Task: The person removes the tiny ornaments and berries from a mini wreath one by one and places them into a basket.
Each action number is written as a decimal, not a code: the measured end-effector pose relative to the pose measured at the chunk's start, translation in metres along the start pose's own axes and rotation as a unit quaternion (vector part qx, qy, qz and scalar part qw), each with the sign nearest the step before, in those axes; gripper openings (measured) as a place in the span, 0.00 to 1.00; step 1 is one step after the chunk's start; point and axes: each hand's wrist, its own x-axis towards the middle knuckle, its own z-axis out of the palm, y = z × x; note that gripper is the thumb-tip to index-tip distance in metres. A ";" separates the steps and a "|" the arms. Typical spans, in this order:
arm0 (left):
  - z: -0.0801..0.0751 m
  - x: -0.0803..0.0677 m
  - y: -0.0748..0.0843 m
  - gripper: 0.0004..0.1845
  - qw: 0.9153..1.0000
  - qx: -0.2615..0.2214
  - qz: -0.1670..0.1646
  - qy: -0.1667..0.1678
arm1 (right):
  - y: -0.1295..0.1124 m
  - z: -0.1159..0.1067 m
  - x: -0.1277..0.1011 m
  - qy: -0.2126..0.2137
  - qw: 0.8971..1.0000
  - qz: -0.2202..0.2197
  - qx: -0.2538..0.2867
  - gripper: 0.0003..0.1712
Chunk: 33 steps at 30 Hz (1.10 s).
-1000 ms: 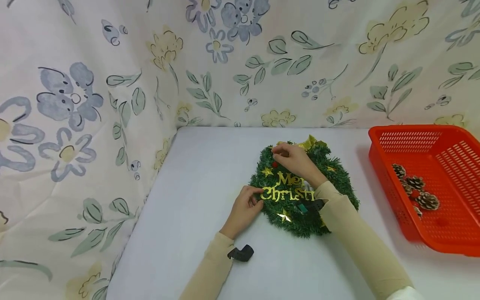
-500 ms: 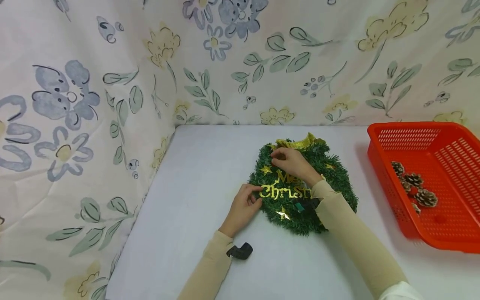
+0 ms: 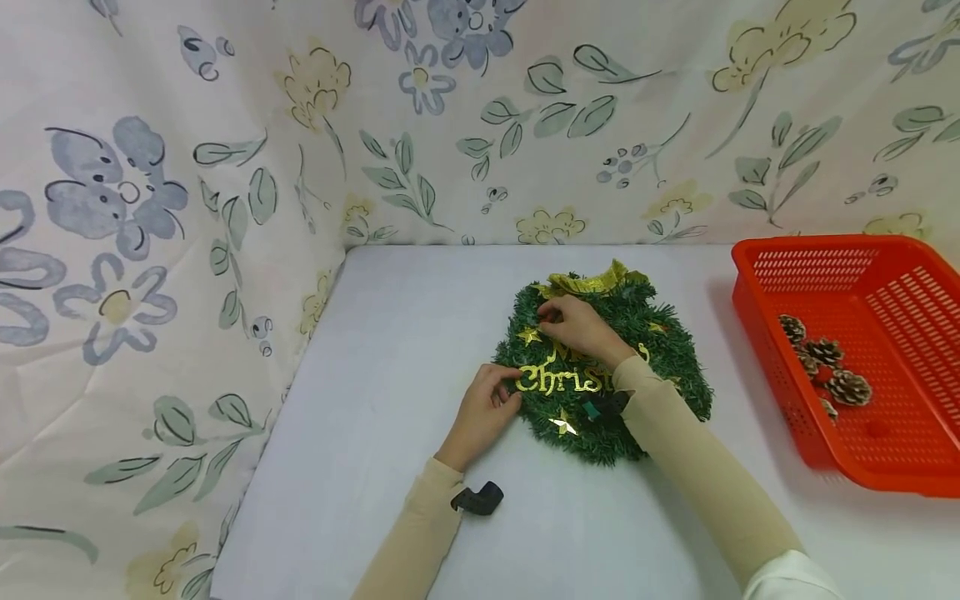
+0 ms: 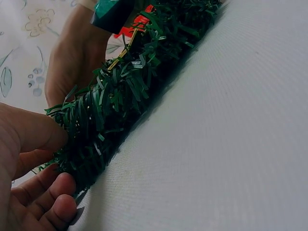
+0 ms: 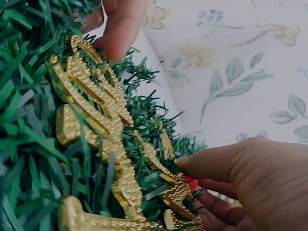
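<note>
Nearest you, a small black clip (image 3: 477, 498) lies on the white desk (image 3: 390, 350) just beside your left sleeve. Your left hand (image 3: 486, 408) sits at the wreath's 9 o'clock edge, thumb and curled fingers (image 4: 45, 204) pinching the green needles of the wreath (image 3: 660, 350) there, close to the gold lettering (image 3: 557, 380). A gold star (image 3: 562, 426) shows on the wreath near 6 o'clock, just beyond your right sleeve.

The wreath lies flat on the desk, between your two forearms and the far curtain. Your right hand (image 3: 581, 327) lies across its middle, reaching toward 11 o'clock, with the fingertips (image 5: 190, 168) closed on a small red berry (image 5: 192, 183) set among the needles beside the lettering. A second gold star (image 3: 529, 336) sits just left of that hand.

At the wreath's 12 o'clock a gold bow (image 3: 592, 280) sticks out. At 3 o'clock, well apart, a red basket (image 3: 757, 287) holds pine cones (image 3: 847, 387). The flowered curtain (image 3: 225, 167) stands behind and to the left.
</note>
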 end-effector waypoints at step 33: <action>0.001 -0.001 0.002 0.17 1.000 0.003 0.006 0.004 | 0.000 0.001 -0.011 0.038 0.999 0.002 0.016 0.16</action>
